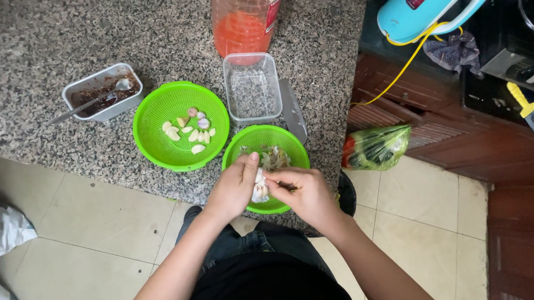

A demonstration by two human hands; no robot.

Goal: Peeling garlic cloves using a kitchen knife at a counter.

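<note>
- Head view: I see my left hand (236, 189) and right hand (301, 193) meeting over the near colander (290, 144), fingers of both pinched shut on a garlic bulb (260, 188) held between them, just above the rim.
- Peeled cloves (189, 132) lie in the far colander (160, 151), beside a clear tub (252, 86) and a knife (292, 110).
- My worry: the near colander overhangs the counter (50, 39) edge; a hard downward pull could tip it to the floor, or the bulb could slip from my fingertips.
</note>
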